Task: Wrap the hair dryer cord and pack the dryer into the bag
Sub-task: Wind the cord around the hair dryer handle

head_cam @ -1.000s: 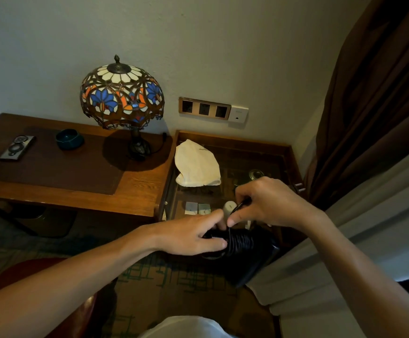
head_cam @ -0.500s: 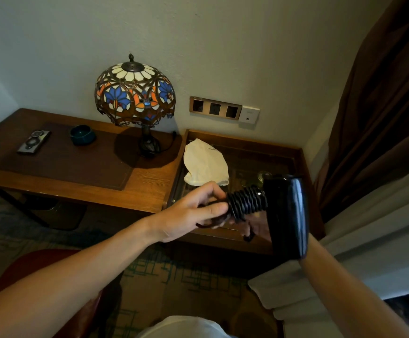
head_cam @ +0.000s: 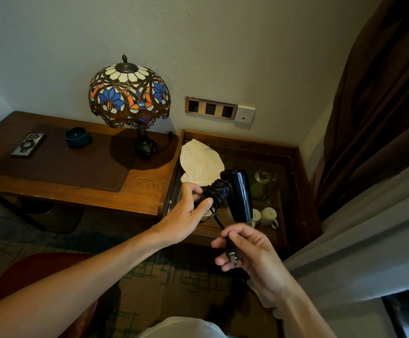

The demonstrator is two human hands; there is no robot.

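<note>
1. Left grip (head_cam: 186, 213), frame centre: fingers curled round the cord-wound handle of the black hair dryer (head_cam: 237, 193), holding it up in the air.
2. Right grip (head_cam: 249, 250), lower right of centre: closed on the plug (head_cam: 231, 252), prongs pointing toward the lower frame edge.
3. Cord (head_cam: 219, 191) coiled tight about the handle; short free length slack between coil and plug.
4. Dryer body upright-tilted, above the glass-topped side cabinet (head_cam: 293, 181).
5. Cream cloth bag (head_cam: 198, 164) lying flat on the cabinet glass, just behind the dryer, apart from both hands.
6. Stained-glass lamp (head_cam: 129, 93) on wooden tabletop (head_cam: 137, 189), upper left; mugs visible under the glass.
</note>
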